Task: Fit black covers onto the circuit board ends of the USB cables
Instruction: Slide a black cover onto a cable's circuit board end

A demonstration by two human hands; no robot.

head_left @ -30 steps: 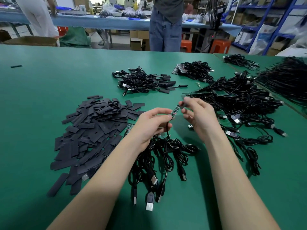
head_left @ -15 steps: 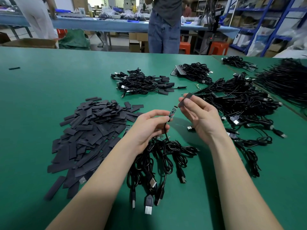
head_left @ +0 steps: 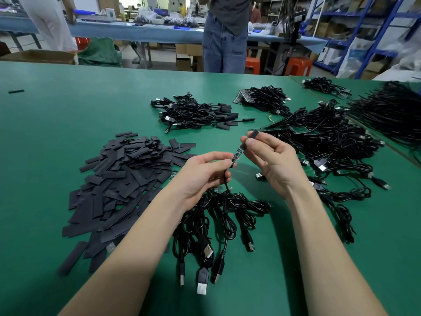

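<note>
Your left hand (head_left: 200,176) pinches the cable (head_left: 225,181) just below its circuit board end (head_left: 237,154), forefinger and thumb closed on it, so the small green board points up and away from you. Your right hand (head_left: 273,160) pinches a black cover (head_left: 248,141) between thumb and fingertips; the cover's near end meets the far tip of the board, and whether it has slipped over the tip I cannot tell. Both hands are raised above the green surface (head_left: 68,110).

Taking the board as your landmark: to its left, on the surface, lies the loose pile of black covers (head_left: 123,179). Directly below it, nearer to you, sits the bundle of USB cables (head_left: 216,224) that the held cable runs down into, plugs fanned toward you. Beyond it, farther from you, is a heap of cables with covers fitted (head_left: 196,115). To its right sprawls a large tangle of cables with bare boards (head_left: 319,142). A single small plug (head_left: 259,176) lies just below and right of it.
</note>
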